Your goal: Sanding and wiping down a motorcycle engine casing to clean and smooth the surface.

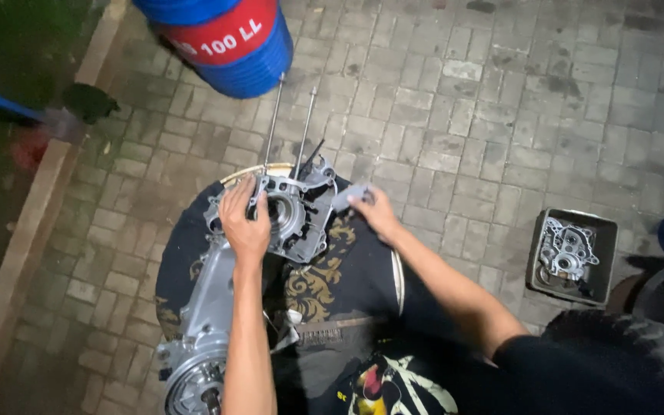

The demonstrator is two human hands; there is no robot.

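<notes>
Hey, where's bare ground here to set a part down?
Bare paving lies between the drum, the tray and the right hand. More lies left of the cloth. It is crowded on the cloth, where the left hand rests on the engine case.

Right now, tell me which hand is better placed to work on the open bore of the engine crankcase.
Probably the right. The left hand lies flat on the engine crankcase, bracing it, while the right hand holds a small grey object, blurred, just beside the casing's right edge.

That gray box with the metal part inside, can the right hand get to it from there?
Probably yes. The right hand holds a small gray piece, and only bare paving lies between it and the gray box.
</notes>
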